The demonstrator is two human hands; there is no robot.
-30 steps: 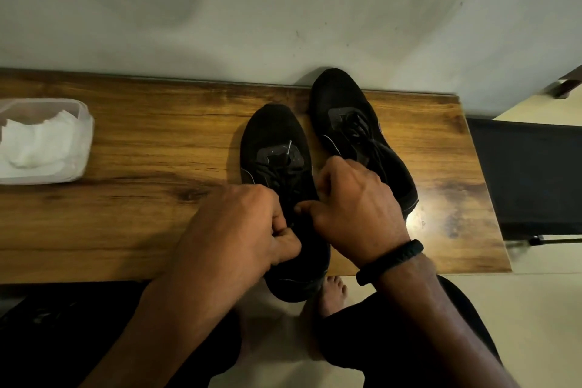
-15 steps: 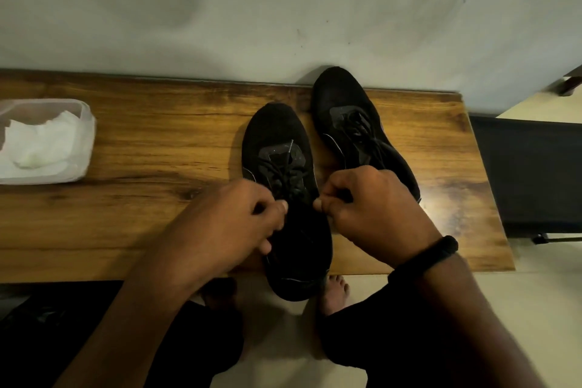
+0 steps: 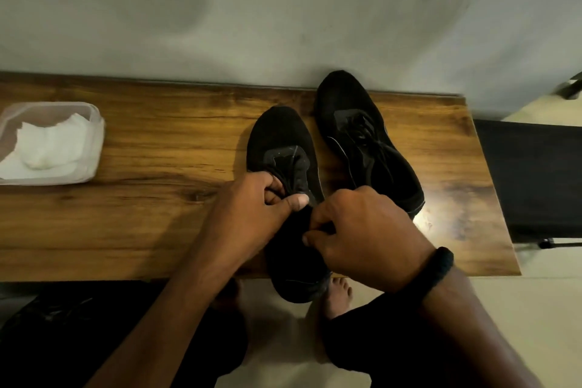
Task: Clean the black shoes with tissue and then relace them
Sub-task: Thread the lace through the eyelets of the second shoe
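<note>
Two black mesh sneakers on the table, toes to the grey wall. The near shoe (image 3: 278, 135) lies along the wood-grain tabletop (image 3: 157, 148) with its heel hanging past the front edge. It has a rounded toe, a soft knit upper and a smooth panel around the eyelets. The left hand (image 3: 252, 211) is clenched at the tongue, fingers curled and thumb pressed across, pinching a black lace (image 3: 294, 167) that runs up over that panel. The right hand (image 3: 362, 230) is just beside it over the shoe's opening. Its fingertips are pinched tight, but it's black on black there, so I cannot tell what it grips. A dark braided wristband (image 3: 441, 264) circles that wrist.

The second shoe (image 3: 352, 104) sits just right of the first, angled, toe against the wall and laces (image 3: 365, 132) threaded and loose. Far left, well apart, a translucent plastic tub (image 3: 94, 135) with rounded corners holds crumpled white tissue (image 3: 47, 148). Below the table edge, a bare foot (image 3: 338, 293) rests on pale floor.
</note>
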